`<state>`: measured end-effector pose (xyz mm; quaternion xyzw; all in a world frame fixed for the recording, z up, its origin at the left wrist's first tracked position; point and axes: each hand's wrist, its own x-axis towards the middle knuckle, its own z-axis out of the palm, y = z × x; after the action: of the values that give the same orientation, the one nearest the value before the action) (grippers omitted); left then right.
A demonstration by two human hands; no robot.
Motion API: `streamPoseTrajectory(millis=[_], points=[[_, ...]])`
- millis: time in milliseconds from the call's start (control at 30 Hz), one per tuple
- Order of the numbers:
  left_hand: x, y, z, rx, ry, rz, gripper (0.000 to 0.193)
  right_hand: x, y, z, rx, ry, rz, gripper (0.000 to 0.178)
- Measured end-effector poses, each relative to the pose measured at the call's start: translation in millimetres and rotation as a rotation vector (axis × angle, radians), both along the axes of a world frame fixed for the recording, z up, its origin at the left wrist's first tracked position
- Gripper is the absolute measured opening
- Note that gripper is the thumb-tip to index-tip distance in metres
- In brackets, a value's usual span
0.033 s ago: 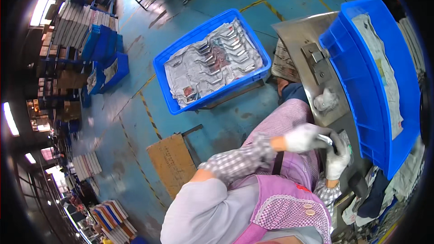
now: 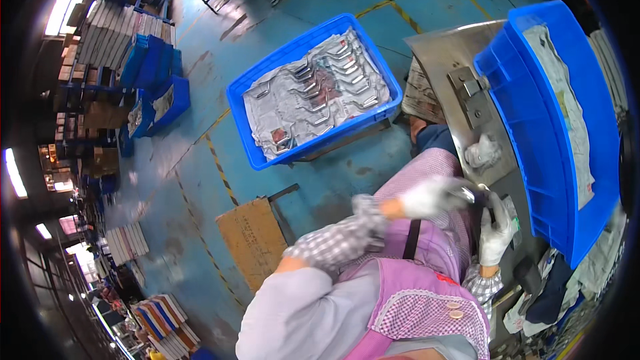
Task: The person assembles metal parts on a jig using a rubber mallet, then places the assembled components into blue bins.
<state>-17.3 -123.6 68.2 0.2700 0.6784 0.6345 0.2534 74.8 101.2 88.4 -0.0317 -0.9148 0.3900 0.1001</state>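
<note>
My left hand (image 2: 430, 198), in a white glove with darker fingertips, is smeared by motion over my lap. Close to its fingertips is a small shiny metallic gleam (image 2: 469, 194); its shape is blurred, and whether the fingers grip it I cannot tell. My right hand (image 2: 495, 235), also in a white glove with grey fingertips, is raised just to the right. Its fingers are bent toward the thumb, around something too small or hidden to name. A clear packet with a green mark (image 2: 512, 215) shows just behind the right hand's fingers.
A blue bin (image 2: 248, 135) holds bent metal rods on grey cloth. At right, another blue bin (image 2: 527, 140) stands tilted by a metal worktable (image 2: 433, 43) bearing a steel fixture (image 2: 470, 97) and a crumpled clear bag (image 2: 485, 151). Cardboard (image 2: 250, 239) lies on the floor; cloths (image 2: 553, 293) hang lower right.
My left hand has moved a little left, away from my right hand, and is more blurred. The shiny metal piece seen between both hands is now only a blurred gleam. The right hand stays nearly in place.
</note>
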Motion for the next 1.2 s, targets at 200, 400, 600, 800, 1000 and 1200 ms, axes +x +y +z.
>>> streamPoseTrajectory(millis=[200, 400, 600, 800, 1000, 1200], points=[[-36, -357, -168, -0.849, 0.171, 1.080, 0.032, 2, 22, -24, -0.203, -0.186, -0.280, 0.031], [-53, -460, -241, -1.140, 0.287, 0.760, 0.026, 10, 7, -18, 0.154, -0.173, -0.094, 0.028], [-54, -466, -261, -1.084, 0.188, 0.741, 0.024, 26, 14, -9, 0.427, -0.120, 0.051, 0.025], [-174, -260, -204, -0.821, 0.465, 0.275, 0.019, 65, 79, 52, -0.093, -0.547, 0.126, 0.030], [-164, -10, -122, -0.362, 0.793, -0.105, 0.023, 123, 281, 23, 0.286, 0.026, -0.909, 0.025], [-33, 119, -6, -0.094, 1.143, -0.215, 0.019, 71, 331, -31, 0.315, -0.695, -1.085, 0.035]])
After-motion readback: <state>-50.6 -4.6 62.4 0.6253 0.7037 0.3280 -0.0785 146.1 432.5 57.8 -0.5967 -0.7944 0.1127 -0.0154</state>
